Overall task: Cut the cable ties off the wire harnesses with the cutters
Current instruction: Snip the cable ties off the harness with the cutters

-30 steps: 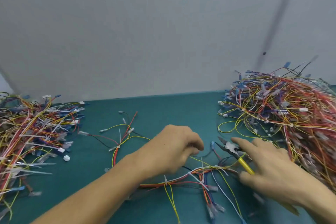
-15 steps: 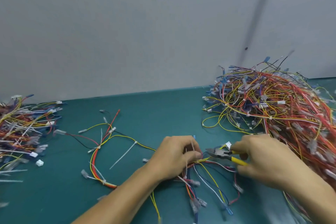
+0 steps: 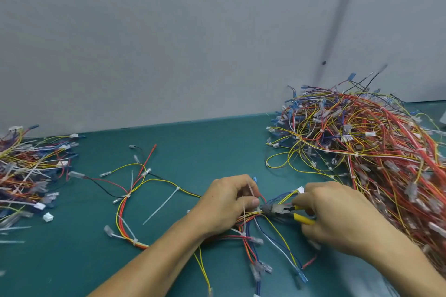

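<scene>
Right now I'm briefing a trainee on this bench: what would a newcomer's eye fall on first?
First, the huge red, yellow and blue heap of wire harnesses on the right of the teal table, which dwarfs the smaller pile at the left edge. Then the two hands in the near centre: the left hand grips a harness, and the right hand holds yellow-handled cutters with their nose at the bundle.

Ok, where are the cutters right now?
Head view, low right of centre: the cutters sit in the right hand, nose at the wire bundle the left hand holds.
</scene>
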The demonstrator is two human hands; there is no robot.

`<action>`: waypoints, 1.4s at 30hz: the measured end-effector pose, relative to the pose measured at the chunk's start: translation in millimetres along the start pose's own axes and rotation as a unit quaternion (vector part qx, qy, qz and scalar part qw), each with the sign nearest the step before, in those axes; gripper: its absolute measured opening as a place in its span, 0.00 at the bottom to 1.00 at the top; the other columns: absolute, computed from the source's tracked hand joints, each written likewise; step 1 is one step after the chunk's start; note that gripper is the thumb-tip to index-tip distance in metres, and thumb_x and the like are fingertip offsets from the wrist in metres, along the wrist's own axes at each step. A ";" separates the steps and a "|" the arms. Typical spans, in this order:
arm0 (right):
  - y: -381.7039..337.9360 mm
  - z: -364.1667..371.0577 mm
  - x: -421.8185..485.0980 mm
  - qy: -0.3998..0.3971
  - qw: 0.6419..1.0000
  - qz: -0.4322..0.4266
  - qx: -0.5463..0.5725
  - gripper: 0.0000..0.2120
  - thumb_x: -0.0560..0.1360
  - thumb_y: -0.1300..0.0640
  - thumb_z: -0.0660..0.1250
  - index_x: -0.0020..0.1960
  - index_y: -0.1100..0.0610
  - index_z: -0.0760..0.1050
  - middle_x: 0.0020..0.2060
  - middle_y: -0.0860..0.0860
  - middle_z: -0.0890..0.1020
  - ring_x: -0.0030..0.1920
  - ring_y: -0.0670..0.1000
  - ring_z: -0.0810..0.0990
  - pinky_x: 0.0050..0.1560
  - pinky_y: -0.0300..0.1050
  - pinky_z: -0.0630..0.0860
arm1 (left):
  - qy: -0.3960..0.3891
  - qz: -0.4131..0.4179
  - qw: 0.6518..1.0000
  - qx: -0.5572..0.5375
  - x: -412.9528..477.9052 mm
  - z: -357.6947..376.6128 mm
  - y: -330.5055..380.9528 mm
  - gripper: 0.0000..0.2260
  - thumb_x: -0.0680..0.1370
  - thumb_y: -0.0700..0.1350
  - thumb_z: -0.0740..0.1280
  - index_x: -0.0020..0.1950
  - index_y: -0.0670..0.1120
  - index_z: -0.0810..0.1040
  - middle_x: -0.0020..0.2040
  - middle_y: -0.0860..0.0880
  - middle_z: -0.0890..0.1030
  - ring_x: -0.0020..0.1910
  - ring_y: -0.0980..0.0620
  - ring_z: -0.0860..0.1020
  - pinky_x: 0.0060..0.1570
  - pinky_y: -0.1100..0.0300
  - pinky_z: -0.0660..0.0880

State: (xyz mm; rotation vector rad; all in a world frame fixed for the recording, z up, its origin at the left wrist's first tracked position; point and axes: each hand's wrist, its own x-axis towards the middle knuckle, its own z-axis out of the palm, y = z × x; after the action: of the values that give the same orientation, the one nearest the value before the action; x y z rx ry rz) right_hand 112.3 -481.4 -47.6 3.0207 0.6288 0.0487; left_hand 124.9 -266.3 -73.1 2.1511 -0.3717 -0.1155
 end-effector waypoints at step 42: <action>-38.0 -17.4 -16.1 -0.044 0.994 -0.101 0.006 0.07 0.69 0.46 0.59 0.42 0.46 0.63 0.40 0.44 0.67 0.42 0.49 0.65 0.31 0.41 0.59 | -0.099 0.007 0.995 0.033 -59.6 -41.8 3.6 0.05 0.71 0.47 0.73 0.46 0.52 0.81 0.27 0.55 0.61 0.28 0.56 0.60 0.30 0.62 0.57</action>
State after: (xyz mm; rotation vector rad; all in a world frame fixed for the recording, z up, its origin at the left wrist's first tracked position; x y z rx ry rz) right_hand 81.7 -452.3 -32.8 2.9325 0.9250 -0.0957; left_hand 76.7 -216.9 -49.6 2.2076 -0.5117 -0.3131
